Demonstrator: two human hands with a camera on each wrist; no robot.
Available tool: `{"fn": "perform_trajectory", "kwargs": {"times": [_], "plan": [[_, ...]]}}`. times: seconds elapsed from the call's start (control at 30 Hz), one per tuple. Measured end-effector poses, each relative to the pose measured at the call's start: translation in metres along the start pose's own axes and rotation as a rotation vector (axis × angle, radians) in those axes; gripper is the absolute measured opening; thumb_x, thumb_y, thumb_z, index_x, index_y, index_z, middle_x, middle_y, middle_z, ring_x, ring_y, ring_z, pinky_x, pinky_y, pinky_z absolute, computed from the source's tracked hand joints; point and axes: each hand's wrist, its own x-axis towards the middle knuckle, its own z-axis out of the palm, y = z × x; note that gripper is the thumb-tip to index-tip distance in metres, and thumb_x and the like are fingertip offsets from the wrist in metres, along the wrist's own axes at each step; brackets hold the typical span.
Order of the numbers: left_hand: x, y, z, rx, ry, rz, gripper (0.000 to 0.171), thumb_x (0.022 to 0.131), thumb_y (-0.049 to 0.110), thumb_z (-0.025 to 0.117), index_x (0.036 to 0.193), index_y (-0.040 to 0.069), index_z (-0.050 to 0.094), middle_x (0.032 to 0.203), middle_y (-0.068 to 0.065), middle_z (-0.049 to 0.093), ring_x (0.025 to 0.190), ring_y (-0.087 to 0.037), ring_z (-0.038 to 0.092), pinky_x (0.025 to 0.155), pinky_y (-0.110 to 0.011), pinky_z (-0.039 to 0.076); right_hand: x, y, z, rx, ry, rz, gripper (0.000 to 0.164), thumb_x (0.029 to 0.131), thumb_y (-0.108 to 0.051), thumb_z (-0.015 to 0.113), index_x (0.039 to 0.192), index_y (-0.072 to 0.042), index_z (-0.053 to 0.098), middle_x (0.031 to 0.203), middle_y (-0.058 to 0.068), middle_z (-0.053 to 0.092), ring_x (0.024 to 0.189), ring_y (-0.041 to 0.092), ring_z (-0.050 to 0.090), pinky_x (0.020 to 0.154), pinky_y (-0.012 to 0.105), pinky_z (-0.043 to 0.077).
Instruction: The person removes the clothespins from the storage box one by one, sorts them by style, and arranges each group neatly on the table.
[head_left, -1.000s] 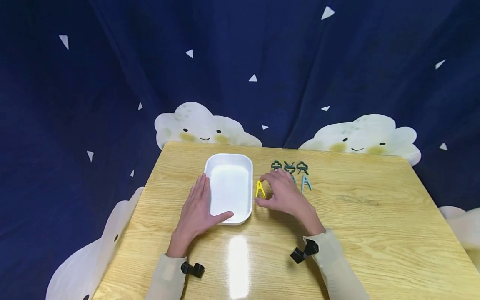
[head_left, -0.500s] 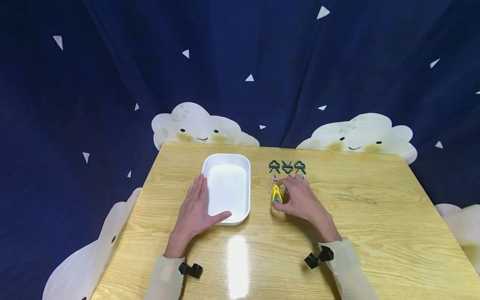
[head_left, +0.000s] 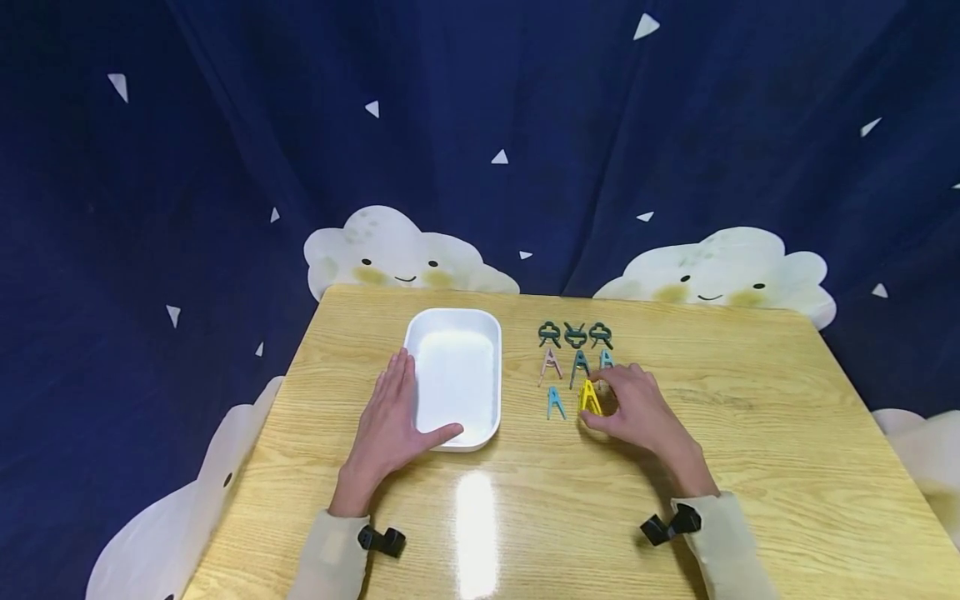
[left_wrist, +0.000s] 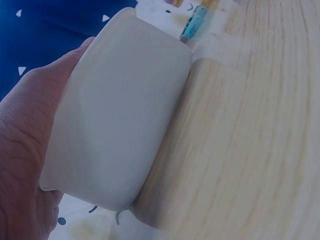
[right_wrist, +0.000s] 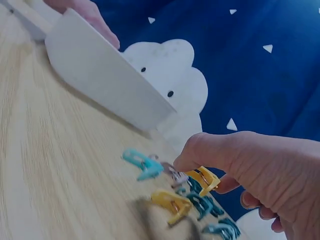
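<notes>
My left hand rests against the left side of a white tray, fingers straight and thumb over its near rim. With thumb and forefinger, my right hand pinches a yellow clothespin. Just beneath it a second yellow clothespin lies on the table; from the head the two nearly overlap. Left of them lies a light blue clothespin. Behind are a pink clothespin, a dark teal clothespin and another light blue clothespin, partly hidden by my right hand.
Several dark green cloud-shaped clips form the back row. The wooden table ends at a dark blue curtain with white clouds. Each wrist carries a small black camera mount.
From beside the tray, my right hand has moved right with the yellow clothespin, past the front light blue clothespin to the second yellow one. My left hand has stayed at the tray.
</notes>
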Motion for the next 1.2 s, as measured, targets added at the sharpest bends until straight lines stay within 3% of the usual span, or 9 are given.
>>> {"fn": "perform_trajectory", "kwargs": {"times": [0.3, 0.57, 0.9, 1.2], "plan": [[0.0, 0.0, 0.0, 0.0, -0.01, -0.013, 0.14, 0.074, 0.093, 0.059, 0.166, 0.001, 0.007, 0.176, -0.013, 0.001, 0.162, -0.025, 0.0, 0.131, -0.045, 0.011, -0.014, 0.024, 0.001, -0.009, -0.029, 0.059, 0.06, 0.077, -0.044, 0.088, 0.12, -0.006, 0.072, 0.107, 0.011, 0.072, 0.098, 0.031, 0.055, 0.084, 0.049, 0.039], [0.001, 0.001, -0.001, -0.006, -0.012, -0.015, 0.141, 0.074, 0.094, 0.058, 0.166, 0.001, 0.007, 0.176, -0.01, -0.003, 0.162, -0.025, 0.001, 0.132, -0.044, 0.01, -0.018, 0.037, -0.001, -0.034, -0.03, 0.086, 0.057, 0.076, -0.043, 0.088, 0.116, -0.006, 0.073, 0.096, 0.01, 0.069, 0.09, 0.032, 0.054, 0.076, 0.044, 0.037], [0.001, 0.001, -0.002, -0.008, -0.009, -0.017, 0.141, 0.074, 0.094, 0.059, 0.166, 0.001, 0.008, 0.176, -0.009, -0.003, 0.162, -0.025, 0.001, 0.132, -0.044, 0.01, -0.016, 0.042, 0.0, -0.046, -0.049, 0.098, 0.057, 0.075, -0.045, 0.089, 0.116, -0.007, 0.074, 0.097, 0.009, 0.068, 0.088, 0.032, 0.054, 0.073, 0.045, 0.038], [0.0, 0.001, -0.002, -0.009, -0.008, -0.017, 0.141, 0.074, 0.094, 0.059, 0.166, 0.0, 0.008, 0.176, -0.013, 0.002, 0.163, -0.026, 0.002, 0.131, -0.046, 0.011, -0.015, 0.042, 0.002, -0.027, -0.07, 0.096, 0.062, 0.076, -0.043, 0.089, 0.121, -0.005, 0.072, 0.11, 0.014, 0.073, 0.096, 0.035, 0.057, 0.078, 0.047, 0.039]]}}
